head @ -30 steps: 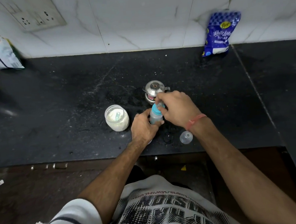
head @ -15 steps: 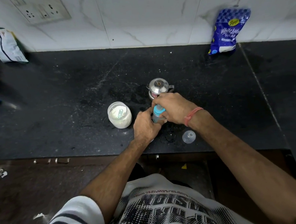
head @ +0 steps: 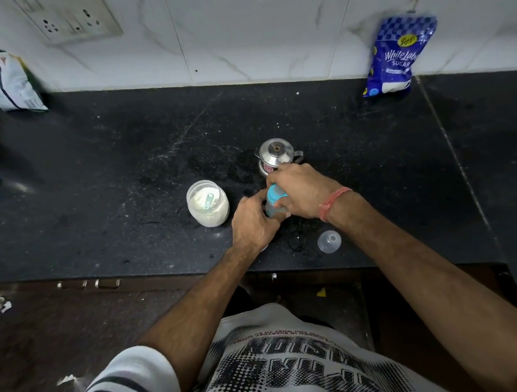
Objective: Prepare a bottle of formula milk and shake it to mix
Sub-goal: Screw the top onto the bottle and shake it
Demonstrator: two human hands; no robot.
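Observation:
A small baby bottle [head: 272, 208] with a blue collar stands upright on the black counter [head: 128, 173]. My left hand [head: 253, 223] is wrapped around the bottle's body. My right hand [head: 301, 191] grips the blue collar at its top, hiding the teat. An open clear jar of white formula powder [head: 208, 206] with a pale scoop in it stands just left of the bottle. The clear bottle cap [head: 329, 241] lies on the counter to the right, near the front edge.
A small steel kettle [head: 276, 157] stands right behind the bottle, touching distance from my right hand. A blue sugar bag [head: 395, 57] leans on the wall at back right. A white pouch [head: 8, 81] sits at far left. The counter's front edge runs just below the cap.
Both hands stay on the bottle in the same spot. My right hand has turned slightly on the blue collar. The camera has shifted a little.

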